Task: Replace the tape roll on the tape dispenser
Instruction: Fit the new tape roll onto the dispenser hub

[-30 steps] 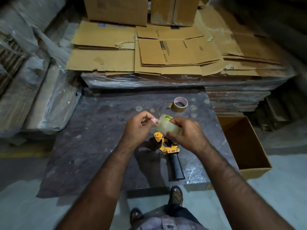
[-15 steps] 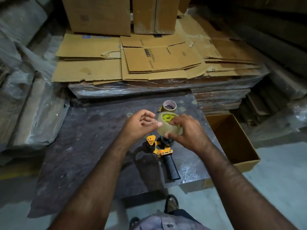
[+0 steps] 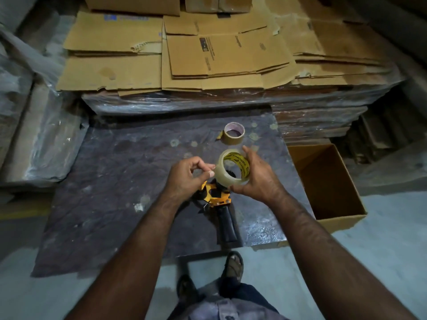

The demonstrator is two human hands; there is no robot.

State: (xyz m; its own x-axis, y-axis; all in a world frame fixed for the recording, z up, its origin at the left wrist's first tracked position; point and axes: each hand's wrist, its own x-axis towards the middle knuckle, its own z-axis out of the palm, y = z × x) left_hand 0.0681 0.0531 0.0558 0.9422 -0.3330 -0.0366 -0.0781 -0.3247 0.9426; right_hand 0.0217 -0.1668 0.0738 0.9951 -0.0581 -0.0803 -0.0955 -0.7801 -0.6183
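Observation:
My right hand (image 3: 258, 179) grips a clear tape roll (image 3: 225, 174) with a yellow printed core, held above the dispenser. My left hand (image 3: 187, 179) pinches at the roll's left edge with thumb and forefinger, where the tape end seems to be. The yellow tape dispenser (image 3: 217, 197) with a black handle lies on the dark tabletop (image 3: 115, 181) right under both hands, its front partly hidden by them. A brown tape roll (image 3: 233, 133) sits on the table farther back.
An open cardboard box (image 3: 328, 188) stands on the floor at the table's right. Flattened cardboard sheets (image 3: 208, 54) are stacked on a wrapped pallet behind the table. Plastic-wrapped bundles (image 3: 34, 135) lie to the left. My sandalled feet (image 3: 233, 266) are at the table's near edge.
The clear roll has tilted so its yellow core now faces me. My left hand's fingers have stayed at the roll's edge. The camera has moved closer.

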